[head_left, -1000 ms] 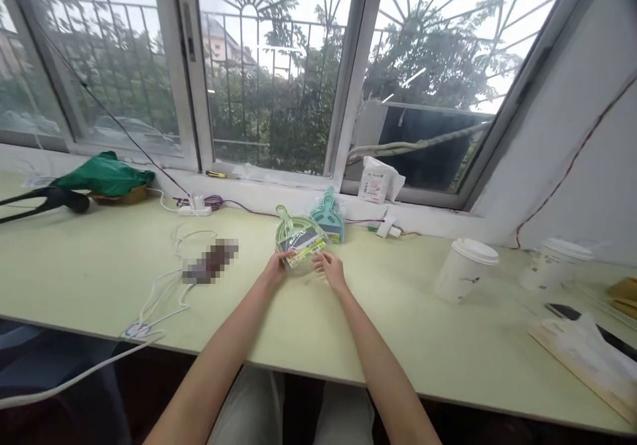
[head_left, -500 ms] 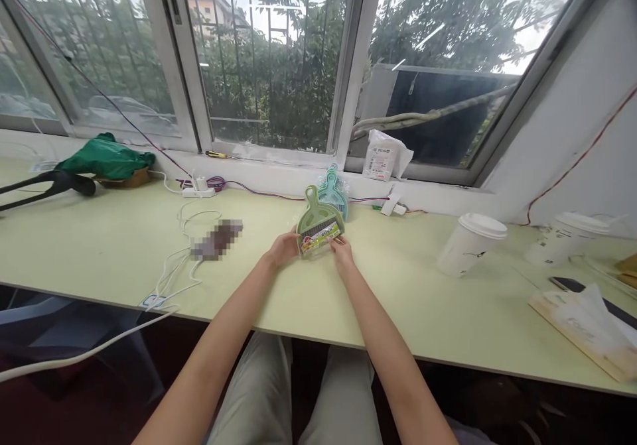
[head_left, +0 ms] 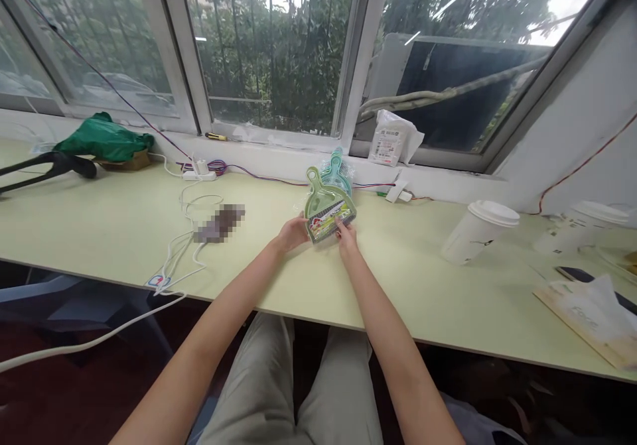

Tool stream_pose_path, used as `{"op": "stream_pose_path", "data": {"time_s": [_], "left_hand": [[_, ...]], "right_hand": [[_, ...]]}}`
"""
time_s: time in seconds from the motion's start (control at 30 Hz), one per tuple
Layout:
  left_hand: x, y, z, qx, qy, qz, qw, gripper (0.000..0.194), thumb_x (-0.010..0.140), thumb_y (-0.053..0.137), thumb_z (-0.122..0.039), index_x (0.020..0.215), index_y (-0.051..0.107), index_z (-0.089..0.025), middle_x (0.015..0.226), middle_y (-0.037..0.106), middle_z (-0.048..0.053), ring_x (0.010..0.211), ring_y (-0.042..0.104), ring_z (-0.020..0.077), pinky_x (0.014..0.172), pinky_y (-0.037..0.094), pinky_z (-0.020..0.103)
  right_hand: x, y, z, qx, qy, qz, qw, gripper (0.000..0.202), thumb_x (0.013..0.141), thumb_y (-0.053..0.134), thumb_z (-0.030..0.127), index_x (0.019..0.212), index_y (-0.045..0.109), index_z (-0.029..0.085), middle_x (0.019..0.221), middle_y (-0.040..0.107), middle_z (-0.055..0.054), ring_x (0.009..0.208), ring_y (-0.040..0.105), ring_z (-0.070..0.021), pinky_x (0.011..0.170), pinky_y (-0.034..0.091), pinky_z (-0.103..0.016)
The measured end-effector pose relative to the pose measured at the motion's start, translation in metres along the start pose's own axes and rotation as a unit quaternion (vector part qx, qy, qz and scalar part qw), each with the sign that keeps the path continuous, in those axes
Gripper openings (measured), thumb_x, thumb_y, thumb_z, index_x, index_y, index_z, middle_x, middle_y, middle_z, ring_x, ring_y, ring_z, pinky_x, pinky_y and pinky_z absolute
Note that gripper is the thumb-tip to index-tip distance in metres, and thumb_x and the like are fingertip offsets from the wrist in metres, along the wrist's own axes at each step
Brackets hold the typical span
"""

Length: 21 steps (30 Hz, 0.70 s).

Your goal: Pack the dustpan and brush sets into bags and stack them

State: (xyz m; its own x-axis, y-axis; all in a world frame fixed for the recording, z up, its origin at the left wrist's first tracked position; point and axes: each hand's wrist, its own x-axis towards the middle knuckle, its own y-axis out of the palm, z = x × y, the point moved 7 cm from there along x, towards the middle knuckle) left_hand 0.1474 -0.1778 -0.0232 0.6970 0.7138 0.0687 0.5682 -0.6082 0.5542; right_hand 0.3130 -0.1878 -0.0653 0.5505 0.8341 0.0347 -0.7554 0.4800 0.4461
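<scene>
A green dustpan [head_left: 323,197] with a dark-bristled brush and a colourful label [head_left: 328,220] is held up between both hands, above the pale yellow-green table. My left hand [head_left: 292,233] grips its lower left edge. With the thumb over the label, my right hand [head_left: 346,234] holds the lower right side. Clear plastic wrap shows around the dustpan. Just behind it, partly hidden, more dustpans in blue-green [head_left: 336,172] stand near the window sill.
White cups [head_left: 480,231] and a tissue pack [head_left: 587,319] are on the right. On the left lie white cables [head_left: 172,259], a power strip [head_left: 199,175] and a green bag [head_left: 103,137]. A wrapped white package [head_left: 389,141] sits on the sill.
The view has tipped down slightly, so the scene sits higher. The brush and its label have tilted against the dustpan, and my right thumb now lies further over the label.
</scene>
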Motion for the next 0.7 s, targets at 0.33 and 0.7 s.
{"op": "stream_pose_path", "data": {"time_s": [0.33, 0.7], "left_hand": [[0.006, -0.066, -0.024, 0.205, 0.071, -0.227, 0.949, 0.026, 0.081, 0.064, -0.039, 0.079, 0.067, -0.013, 0.078, 0.069, 0.009, 0.078, 0.064, 0.0194, 0.075, 0.045, 0.028], [-0.048, -0.147, -0.066, -0.099, 0.214, -0.533, 0.813, 0.043, 0.095, 0.039, -0.040, 0.133, 0.041, -0.021, 0.126, 0.056, 0.013, 0.102, 0.064, 0.0129, 0.068, 0.050, 0.015]], "right_hand": [[-0.005, 0.000, 0.028, -0.035, 0.005, -0.003, 0.999, 0.037, 0.051, 0.083, 0.019, 0.082, 0.063, 0.015, 0.069, 0.067, 0.000, 0.061, 0.062, -0.0124, 0.059, 0.054, -0.025], [0.008, -0.044, 0.033, 0.011, -0.011, -0.119, 0.993, 0.034, 0.052, 0.082, 0.018, 0.080, 0.062, 0.015, 0.075, 0.069, -0.002, 0.070, 0.065, -0.0148, 0.062, 0.058, -0.026]]}}
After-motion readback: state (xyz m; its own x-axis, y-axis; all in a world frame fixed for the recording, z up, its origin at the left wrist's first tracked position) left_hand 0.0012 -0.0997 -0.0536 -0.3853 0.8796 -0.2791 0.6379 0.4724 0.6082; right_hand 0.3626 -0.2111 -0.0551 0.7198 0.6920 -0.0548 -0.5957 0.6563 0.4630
